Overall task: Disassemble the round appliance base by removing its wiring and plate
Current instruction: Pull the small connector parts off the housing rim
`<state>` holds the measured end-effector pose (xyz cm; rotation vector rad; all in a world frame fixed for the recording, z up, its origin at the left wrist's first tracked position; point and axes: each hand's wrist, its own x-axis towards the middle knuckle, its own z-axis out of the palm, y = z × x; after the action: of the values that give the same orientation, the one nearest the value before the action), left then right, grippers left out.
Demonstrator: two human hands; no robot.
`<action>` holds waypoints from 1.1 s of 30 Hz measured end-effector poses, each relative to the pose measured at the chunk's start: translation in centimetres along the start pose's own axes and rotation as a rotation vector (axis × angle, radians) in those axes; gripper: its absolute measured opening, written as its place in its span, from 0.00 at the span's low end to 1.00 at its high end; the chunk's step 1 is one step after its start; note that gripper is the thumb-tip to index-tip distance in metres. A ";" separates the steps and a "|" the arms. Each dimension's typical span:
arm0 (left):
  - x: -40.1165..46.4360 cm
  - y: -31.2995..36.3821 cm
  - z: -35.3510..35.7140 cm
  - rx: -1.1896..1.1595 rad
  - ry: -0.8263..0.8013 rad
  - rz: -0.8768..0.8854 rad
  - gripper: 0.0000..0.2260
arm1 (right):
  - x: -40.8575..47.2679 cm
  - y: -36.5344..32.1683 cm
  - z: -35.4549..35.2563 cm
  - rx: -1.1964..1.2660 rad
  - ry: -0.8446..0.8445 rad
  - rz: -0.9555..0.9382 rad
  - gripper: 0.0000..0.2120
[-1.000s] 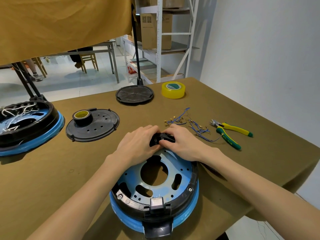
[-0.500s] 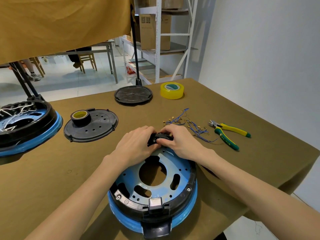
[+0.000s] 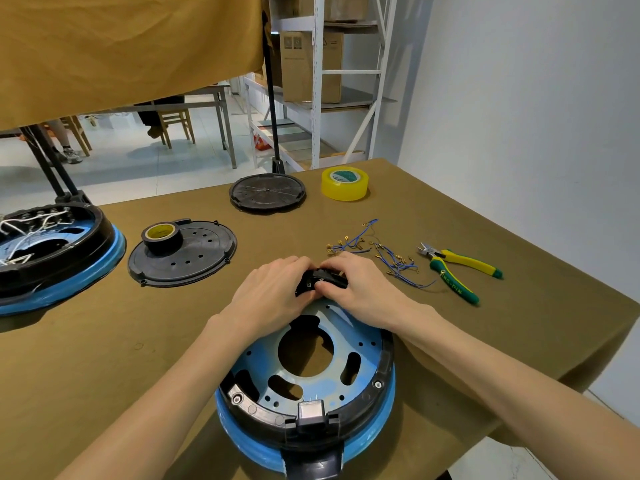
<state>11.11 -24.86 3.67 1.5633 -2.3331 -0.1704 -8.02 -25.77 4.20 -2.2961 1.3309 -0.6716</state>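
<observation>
- The left hand (image 3: 273,296) and the right hand (image 3: 360,289) meet at the far rim of the round base (image 3: 308,382), and the fingers of both curl around a small black part (image 3: 320,280) that sits on that rim.
- The part looks tipped up off the rim, but the fingers hide how it is fastened, so I cannot tell whether it is free.
- The base lies on the counter (image 3: 104,341) at the near middle, open side up, with its blue plate (image 3: 343,327) in place inside the black ring and two screws showing at the near edge.
- No wires show inside this base. A loose bunch of blue wires (image 3: 381,254) with small metal ends lies on the counter just right of the hands, so the wiring seems to be out already.
- The green and yellow pliers (image 3: 457,268) lie further right, near the wires.
- Judged from this, the wiring step is done, the black part is the step in hand, and the plate is left to remove.
- At the far left, a second base (image 3: 52,251) holds white wires.
- Between the two bases lies a black cover (image 3: 194,258) with a dark tape roll (image 3: 162,237) on it. Another black disc (image 3: 267,192) and a yellow tape roll (image 3: 344,183) lie at the far edge.
</observation>
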 end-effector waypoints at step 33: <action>-0.1 0.2 0.2 -0.003 0.046 0.013 0.14 | -0.3 -0.1 0.0 -0.018 0.072 -0.033 0.12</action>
<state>10.90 -24.73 3.48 1.5343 -2.3058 -0.1335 -8.08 -25.42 4.15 -2.3331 1.3393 -0.7619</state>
